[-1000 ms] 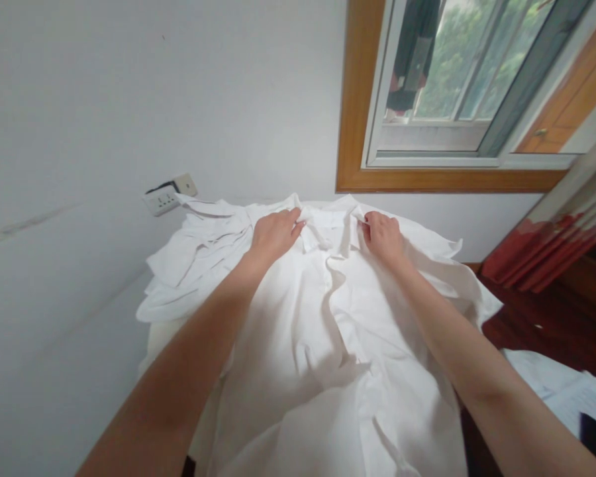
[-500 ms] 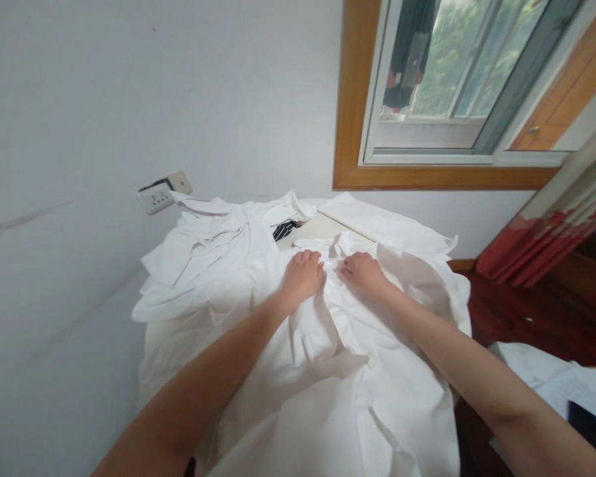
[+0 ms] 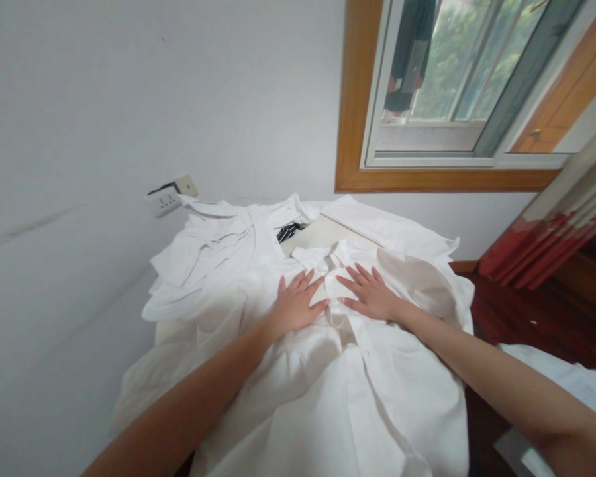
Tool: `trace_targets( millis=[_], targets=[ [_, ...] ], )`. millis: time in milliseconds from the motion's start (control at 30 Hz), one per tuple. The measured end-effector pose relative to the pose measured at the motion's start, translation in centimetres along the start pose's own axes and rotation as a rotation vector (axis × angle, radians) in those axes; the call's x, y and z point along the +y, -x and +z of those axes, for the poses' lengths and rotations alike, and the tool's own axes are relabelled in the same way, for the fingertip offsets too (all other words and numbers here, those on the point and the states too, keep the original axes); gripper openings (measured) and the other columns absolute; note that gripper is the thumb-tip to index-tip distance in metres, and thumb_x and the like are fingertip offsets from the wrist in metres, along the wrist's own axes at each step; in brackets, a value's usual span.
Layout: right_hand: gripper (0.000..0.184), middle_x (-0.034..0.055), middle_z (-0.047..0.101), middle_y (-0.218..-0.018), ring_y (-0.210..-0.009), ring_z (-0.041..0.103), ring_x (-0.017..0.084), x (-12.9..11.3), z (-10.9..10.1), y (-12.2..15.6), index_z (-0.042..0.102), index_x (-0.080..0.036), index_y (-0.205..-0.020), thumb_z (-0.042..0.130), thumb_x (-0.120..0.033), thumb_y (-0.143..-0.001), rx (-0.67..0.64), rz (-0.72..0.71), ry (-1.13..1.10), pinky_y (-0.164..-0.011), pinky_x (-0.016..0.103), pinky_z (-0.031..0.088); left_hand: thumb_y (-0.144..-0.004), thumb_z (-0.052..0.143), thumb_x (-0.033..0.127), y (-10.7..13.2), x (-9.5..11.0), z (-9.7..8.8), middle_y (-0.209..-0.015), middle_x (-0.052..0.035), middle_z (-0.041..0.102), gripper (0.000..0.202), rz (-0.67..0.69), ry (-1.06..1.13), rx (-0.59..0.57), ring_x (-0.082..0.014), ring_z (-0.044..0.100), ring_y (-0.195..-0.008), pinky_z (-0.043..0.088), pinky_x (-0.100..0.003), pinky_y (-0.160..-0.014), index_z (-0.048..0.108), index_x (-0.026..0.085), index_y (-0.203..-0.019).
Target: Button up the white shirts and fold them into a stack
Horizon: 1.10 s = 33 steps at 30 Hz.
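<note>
Shirt (image 3: 302, 397), white: laid front upward along the counter (image 3: 322, 232), with collar (image 3: 344, 252) toward the far side and body running to the near edge of view. Placed lengthwise, apparently, so as to bring both front panels within reach from the near side. Pressed left of the placket (image 3: 361, 344) by the left hand (image 3: 295, 305), palm down, fingers spread, with nothing pinched. Pressed likewise on the right by the right hand (image 3: 370, 295), also flattened and without a grip. Loaded by both as a facing pair just nearer than the collar, thumbs close together but apart, probably to spread pressure evenly and prevent sliding. Rippled on the near side of the hands, likely for want of pressure there. Bordered at far left by a heap of white garments (image 3: 218, 238), gathered beside the wall (image 3: 129, 99), presumably to free the middle for spreading. Bordered at far right by a flat white cloth (image 3: 387, 222), with exact overlap impossible to tell. Followed beyond the collar by bare counter and a black-and-white striped item (image 3: 289, 232), partly covered and not identifiable.
</note>
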State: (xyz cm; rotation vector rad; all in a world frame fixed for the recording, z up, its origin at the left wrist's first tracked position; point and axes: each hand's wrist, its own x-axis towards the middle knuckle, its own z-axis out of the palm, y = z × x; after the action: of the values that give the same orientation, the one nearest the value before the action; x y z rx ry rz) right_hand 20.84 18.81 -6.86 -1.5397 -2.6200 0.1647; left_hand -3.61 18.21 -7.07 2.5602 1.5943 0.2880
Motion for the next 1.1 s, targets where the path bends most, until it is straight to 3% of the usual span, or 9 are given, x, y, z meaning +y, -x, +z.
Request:
trace_targets(
  millis=[333,467,533,633,700,767,900,1033,1100],
  targets=[
    [0.072,0.0083,0.021,-0.160,-0.148,0.014,0.029,0.9,0.0,1.4,0.034,-0.030,-0.151,0.029,-0.070,-0.091,0.018,-0.037,-0.037,-0.117,0.058,0.011,-0.097,0.029,0.055,0.8,-2.4,-0.2,-0.157,-0.0048,0.031,0.055,0.130,-0.062,0.053,-0.0257,0.026,-0.145,0.017,-0.052,-0.118,0.040,0.030,-0.145],
    [0.067,0.0083,0.033,-0.156,-0.145,0.026,0.026,2.5,0.1,2.0,0.039,-0.027,-0.149,0.037,-0.064,-0.093,0.115,-0.098,-0.120,-0.118,0.051,0.019,-0.098,0.029,0.052,1.2,-3.0,0.0,-0.156,-0.0048,0.034,0.053,0.163,-0.123,0.096,-0.0263,0.031,-0.143,0.023,-0.051,-0.116,0.041,0.030,-0.145],
    [0.059,0.0084,0.044,-0.150,-0.141,0.036,0.025,3.1,0.2,1.9,0.046,-0.026,-0.144,0.040,-0.057,-0.095,0.191,-0.120,-0.162,-0.116,0.048,0.026,-0.098,0.033,0.050,1.0,-2.5,-0.7,-0.151,-0.0075,0.043,0.050,0.180,-0.169,0.122,-0.0276,0.039,-0.138,0.031,-0.049,-0.111,0.048,0.027,-0.140],
    [0.049,0.0109,0.052,-0.143,-0.135,0.044,0.024,3.3,0.7,1.4,0.057,-0.022,-0.135,0.040,-0.048,-0.097,0.269,-0.117,-0.147,-0.113,0.045,0.034,-0.098,0.036,0.037,-0.2,-0.7,-2.5,-0.125,-0.0108,0.063,0.038,0.192,-0.205,0.172,-0.0253,0.056,-0.117,0.043,-0.043,-0.099,0.062,0.021,-0.121],
    [0.047,0.0117,0.050,-0.144,-0.135,0.044,0.025,3.0,1.2,1.2,0.058,-0.021,-0.134,0.041,-0.045,-0.097,0.282,-0.115,-0.089,-0.112,0.046,0.034,-0.098,0.034,0.028,-1.5,0.9,-3.6,-0.112,-0.0102,0.068,0.034,0.193,-0.173,0.245,-0.0229,0.059,-0.108,0.045,-0.040,-0.096,0.064,0.019,-0.113],
    [0.047,0.0110,0.048,-0.146,-0.137,0.041,0.026,2.7,1.6,1.2,0.055,-0.022,-0.136,0.040,-0.043,-0.098,0.282,-0.115,-0.035,-0.113,0.048,0.031,-0.097,0.034,0.024,-3.0,2.5,-3.9,-0.115,-0.0092,0.066,0.034,0.250,-0.113,0.314,-0.0212,0.057,-0.111,0.044,-0.038,-0.098,0.062,0.018,-0.116],
    [0.046,0.0095,0.051,-0.144,-0.133,0.045,0.024,2.3,0.6,1.0,0.056,-0.023,-0.136,0.043,-0.044,-0.096,0.257,-0.109,0.030,-0.109,0.041,0.036,-0.094,0.041,0.022,-5.0,3.6,-1.9,-0.143,-0.0069,0.051,0.039,0.419,-0.100,0.327,-0.0222,0.040,-0.135,0.031,-0.040,-0.113,0.055,0.020,-0.131],
    [0.034,0.0113,0.071,-0.110,-0.105,0.062,0.024,1.9,-2.4,-1.0,0.073,-0.018,-0.106,0.043,-0.031,-0.095,0.217,0.073,0.148,-0.094,0.034,0.044,-0.096,0.040,0.030,-5.5,2.2,1.1,-0.148,-0.0059,0.047,0.041,0.332,-0.092,0.223,-0.0241,0.038,-0.139,0.030,-0.042,-0.115,0.054,0.023,-0.134],
    [0.034,0.0137,0.072,-0.099,-0.098,0.063,0.025,1.7,-3.6,-2.7,0.074,-0.014,-0.095,0.041,-0.023,-0.094,0.253,0.190,0.215,-0.090,0.034,0.043,-0.097,0.038,0.035,-5.7,1.6,1.9,-0.148,-0.0067,0.046,0.044,0.288,-0.073,0.203,-0.0246,0.038,-0.138,0.031,-0.042,-0.115,0.050,0.023,-0.138]
  ],
)
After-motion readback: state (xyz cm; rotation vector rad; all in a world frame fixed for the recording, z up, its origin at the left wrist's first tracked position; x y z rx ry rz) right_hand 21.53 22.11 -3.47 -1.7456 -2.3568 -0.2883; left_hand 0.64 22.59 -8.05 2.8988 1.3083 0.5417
